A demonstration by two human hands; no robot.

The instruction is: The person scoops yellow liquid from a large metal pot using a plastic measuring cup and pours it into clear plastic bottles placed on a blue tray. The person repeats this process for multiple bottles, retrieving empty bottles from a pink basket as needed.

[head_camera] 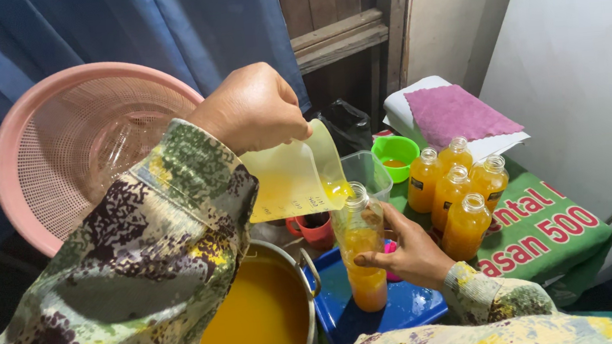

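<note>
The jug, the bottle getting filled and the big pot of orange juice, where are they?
jug [288, 181], head view, on its see-through side wall.
bottle [368, 286], head view, on its juice-filled lower body.
pot [306, 269], head view, on its metal rim by the handle.

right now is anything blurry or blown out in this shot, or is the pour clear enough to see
Head view: the jug and bottle are sharp under soft, even light; the near left sleeve is slightly soft; the white wall is bright without glare; the lower left corner falls dark.
</note>
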